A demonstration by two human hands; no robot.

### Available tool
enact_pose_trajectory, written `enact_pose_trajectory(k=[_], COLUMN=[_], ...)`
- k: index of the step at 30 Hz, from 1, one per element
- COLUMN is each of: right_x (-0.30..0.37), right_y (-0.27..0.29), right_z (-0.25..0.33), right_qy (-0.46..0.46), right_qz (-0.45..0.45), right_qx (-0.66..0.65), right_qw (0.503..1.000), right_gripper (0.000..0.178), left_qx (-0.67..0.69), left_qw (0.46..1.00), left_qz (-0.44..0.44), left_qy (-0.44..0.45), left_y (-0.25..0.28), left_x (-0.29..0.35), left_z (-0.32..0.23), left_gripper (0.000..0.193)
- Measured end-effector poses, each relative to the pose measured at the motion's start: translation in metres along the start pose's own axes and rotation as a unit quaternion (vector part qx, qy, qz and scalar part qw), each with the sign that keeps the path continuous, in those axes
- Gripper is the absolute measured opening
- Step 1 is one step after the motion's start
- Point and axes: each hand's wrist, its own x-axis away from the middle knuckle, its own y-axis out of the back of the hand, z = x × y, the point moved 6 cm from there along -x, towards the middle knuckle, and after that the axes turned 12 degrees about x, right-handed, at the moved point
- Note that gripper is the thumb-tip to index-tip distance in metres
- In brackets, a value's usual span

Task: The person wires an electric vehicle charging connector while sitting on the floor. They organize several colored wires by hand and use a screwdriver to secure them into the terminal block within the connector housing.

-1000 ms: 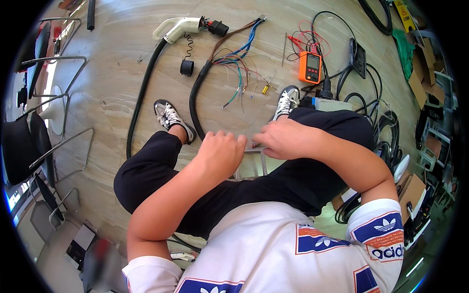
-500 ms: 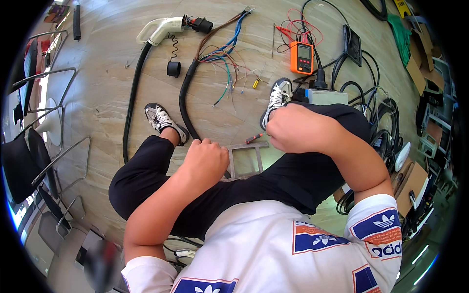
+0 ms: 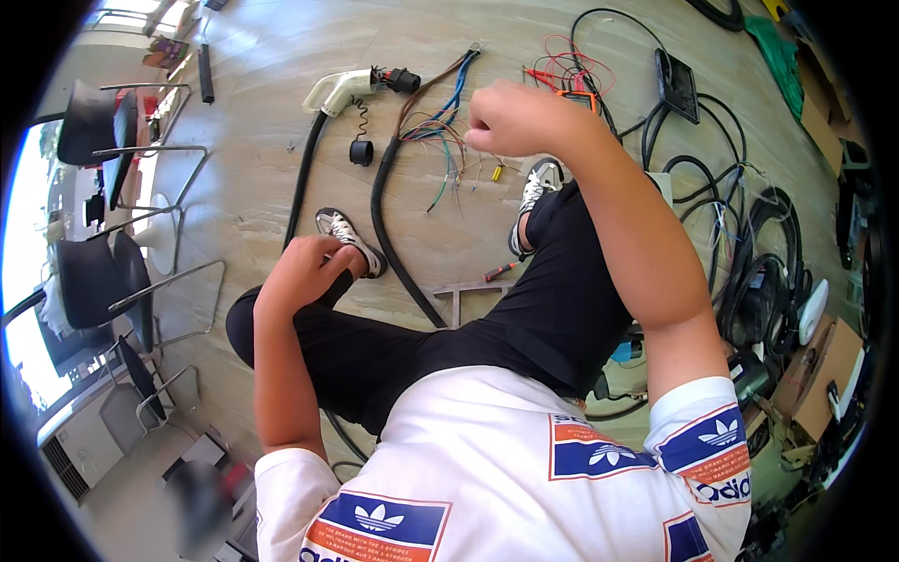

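My right hand (image 3: 520, 117) is stretched far forward, its fingers curled under and hidden, above the loose ends of a stripped cable (image 3: 384, 197). An orange multimeter (image 3: 578, 97) with red and black test leads (image 3: 562, 73) lies partly hidden behind that hand. At my left knee is my left hand (image 3: 298, 274), loosely bent, thumb apart from the fingers, with nothing seen in it. Brown, blue and thin coloured wires (image 3: 440, 131) fan out of the cable. Beside them lies a small yellow piece (image 3: 497, 173). Farther left rests a white charging gun (image 3: 345, 91).
A red-and-black handled tool (image 3: 501, 272) lies by a grey metal frame (image 3: 459, 292) between my legs. Coiled black cables (image 3: 782, 253), a flat black screen (image 3: 676, 86) and cardboard (image 3: 829, 375) lie to the right. Chairs (image 3: 98, 281) stand at the left.
My right hand has moved forward from between my knees toward the multimeter. My left hand has drawn back left to my knee. The view has shifted slightly.
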Motion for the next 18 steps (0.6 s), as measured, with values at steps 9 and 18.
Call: enact_pose_trajectory(k=[9,18], right_x=[-0.011,0.004], right_y=[-0.003,0.02], right_z=[-0.008,-0.043], right_qy=[0.031,-0.013], right_qz=[0.017,-0.094], right_qx=[-0.04,-0.165], right_qw=[0.999,0.982], right_gripper=[0.036,0.041], left_qx=[0.14,0.147], left_qw=[0.977,0.981], left_qz=[-0.133,-0.103], left_qy=[0.092,0.081], left_y=[0.002,-0.004], left_x=[0.168,0.191], left_z=[-0.049,-0.094], left_gripper=[0.018,0.017])
